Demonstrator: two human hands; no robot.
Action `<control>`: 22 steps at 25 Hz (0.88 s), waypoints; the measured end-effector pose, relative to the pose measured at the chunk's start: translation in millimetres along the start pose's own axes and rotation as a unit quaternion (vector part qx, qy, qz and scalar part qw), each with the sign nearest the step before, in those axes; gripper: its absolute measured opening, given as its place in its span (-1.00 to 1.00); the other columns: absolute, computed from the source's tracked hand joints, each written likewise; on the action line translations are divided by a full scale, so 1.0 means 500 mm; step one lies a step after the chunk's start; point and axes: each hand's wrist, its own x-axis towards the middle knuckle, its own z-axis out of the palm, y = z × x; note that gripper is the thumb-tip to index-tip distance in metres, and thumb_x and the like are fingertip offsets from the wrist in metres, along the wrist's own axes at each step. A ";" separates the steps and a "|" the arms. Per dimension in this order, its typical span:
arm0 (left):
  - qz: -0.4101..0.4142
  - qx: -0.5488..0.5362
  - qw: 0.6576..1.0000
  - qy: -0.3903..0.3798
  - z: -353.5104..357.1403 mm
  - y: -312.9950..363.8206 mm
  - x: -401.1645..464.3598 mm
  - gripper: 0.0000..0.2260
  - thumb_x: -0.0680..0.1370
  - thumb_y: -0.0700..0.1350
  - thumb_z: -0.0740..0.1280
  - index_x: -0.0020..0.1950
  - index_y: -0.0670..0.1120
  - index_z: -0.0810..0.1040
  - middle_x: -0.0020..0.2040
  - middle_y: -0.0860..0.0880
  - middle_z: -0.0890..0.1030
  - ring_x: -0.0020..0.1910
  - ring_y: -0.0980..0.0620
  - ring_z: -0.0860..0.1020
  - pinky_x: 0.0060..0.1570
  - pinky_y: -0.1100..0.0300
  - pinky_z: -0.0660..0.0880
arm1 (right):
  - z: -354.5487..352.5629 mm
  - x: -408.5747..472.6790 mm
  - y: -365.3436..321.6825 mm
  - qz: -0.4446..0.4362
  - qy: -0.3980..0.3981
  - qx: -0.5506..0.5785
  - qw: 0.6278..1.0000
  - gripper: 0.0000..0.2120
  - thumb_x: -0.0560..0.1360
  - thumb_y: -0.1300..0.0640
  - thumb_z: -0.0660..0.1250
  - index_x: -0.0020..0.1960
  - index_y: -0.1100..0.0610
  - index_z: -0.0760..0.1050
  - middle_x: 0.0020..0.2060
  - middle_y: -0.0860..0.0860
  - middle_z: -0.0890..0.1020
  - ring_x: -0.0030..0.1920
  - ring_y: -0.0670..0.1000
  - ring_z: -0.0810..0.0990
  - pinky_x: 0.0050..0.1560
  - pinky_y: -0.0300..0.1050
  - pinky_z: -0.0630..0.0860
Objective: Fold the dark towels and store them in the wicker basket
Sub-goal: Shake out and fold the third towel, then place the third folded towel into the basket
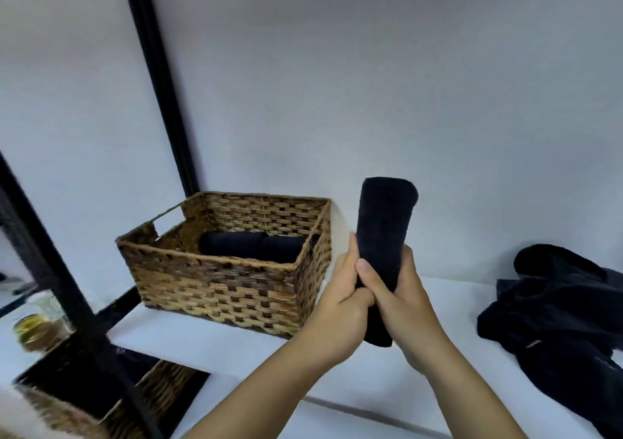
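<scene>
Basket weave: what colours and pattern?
Basket: brown and tan wicker in a checkered weave with dark gaps, clearest in the head view.

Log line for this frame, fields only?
left hand: grips rolled towel | right hand: grips it | basket: two rolls | pile: unfolded

A rolled dark towel [384, 236] stands upright beside the wicker basket [222, 287] holding two rolls [253, 244].
</scene>
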 end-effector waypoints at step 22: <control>0.007 0.588 0.802 -0.106 -0.694 -0.192 0.299 -0.55 0.46 0.33 0.37 0.22 0.14 0.41 0.09 0.12 0.60 0.01 0.03 0.58 0.01 0.02 0.55 | 0.401 0.440 0.008 -0.003 -0.159 -0.439 0.884 -0.60 0.38 -0.14 0.44 0.12 -0.02 0.43 -0.04 -0.08 0.60 -0.10 -0.06 0.59 -0.11 -0.04 0.60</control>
